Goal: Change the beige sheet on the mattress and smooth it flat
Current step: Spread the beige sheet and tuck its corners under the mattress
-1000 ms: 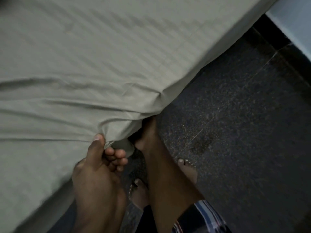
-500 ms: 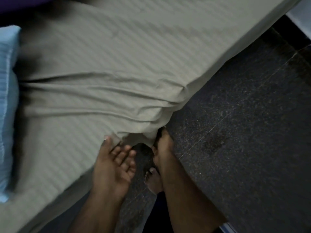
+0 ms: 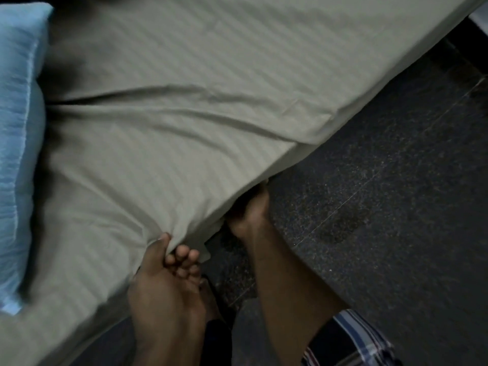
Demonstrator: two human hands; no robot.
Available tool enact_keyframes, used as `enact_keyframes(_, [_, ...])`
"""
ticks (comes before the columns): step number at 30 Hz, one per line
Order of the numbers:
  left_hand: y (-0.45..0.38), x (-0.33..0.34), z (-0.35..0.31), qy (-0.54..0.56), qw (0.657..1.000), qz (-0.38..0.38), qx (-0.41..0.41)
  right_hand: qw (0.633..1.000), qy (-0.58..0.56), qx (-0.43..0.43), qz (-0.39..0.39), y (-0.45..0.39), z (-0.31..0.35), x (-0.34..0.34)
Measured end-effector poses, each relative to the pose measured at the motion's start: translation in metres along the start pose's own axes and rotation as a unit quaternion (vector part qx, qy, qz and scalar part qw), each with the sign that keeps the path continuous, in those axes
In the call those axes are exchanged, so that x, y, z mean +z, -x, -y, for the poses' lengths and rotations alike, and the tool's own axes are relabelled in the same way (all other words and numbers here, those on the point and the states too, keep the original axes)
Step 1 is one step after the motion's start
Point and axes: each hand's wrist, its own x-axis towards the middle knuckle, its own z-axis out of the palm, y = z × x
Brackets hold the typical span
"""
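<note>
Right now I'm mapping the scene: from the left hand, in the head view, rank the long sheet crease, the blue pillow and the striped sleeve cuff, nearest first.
From the left hand:
1. Striped sleeve cuff, lower right.
2. Long beige sheet crease, farther up the mattress.
3. Light blue pillow, far left.
The first two are close.

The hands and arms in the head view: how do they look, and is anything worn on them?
Both hands are bare: no gloves, rings or watch show. The left hand has a bare forearm to the picture's edge. The right hand also has a bare forearm, ending in a short sleeve, dark with blue, white and reddish stripes.
</note>
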Motion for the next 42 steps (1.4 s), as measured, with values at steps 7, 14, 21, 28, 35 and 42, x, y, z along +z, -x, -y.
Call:
enact_keyframes(7, [-0.016,-0.014,-0.005,-0.022,1.000,0.002,0.008,1.000,-0.007,-0.006,0.025,-0.022,-0.031,0.004])
enact_keyframes(14, [-0.014,-0.016,-0.012,-0.055,0.991,0.068,-0.098,0.983,0.088,-0.020,-0.161,0.031,-0.053,-0.049])
enact_keyframes(21, [-0.030,-0.098,-0.049,-0.171,0.938,0.106,-0.283,0.993,0.030,0.069,-0.096,0.073,-0.117,-0.020])
enact_keyframes(28, [-0.057,-0.162,-0.072,-0.049,0.982,0.009,-0.182,0.988,0.060,0.021,-0.139,0.074,-0.146,-0.016])
enact_keyframes(35, [-0.046,-0.170,-0.057,-0.027,0.999,-0.018,-0.010,0.989,0.063,0.037,-0.128,0.079,-0.171,-0.023])
enact_keyframes(42, [-0.047,-0.182,-0.063,-0.063,0.998,0.009,0.009,0.998,-0.061,0.023,-0.024,0.070,-0.202,0.023])
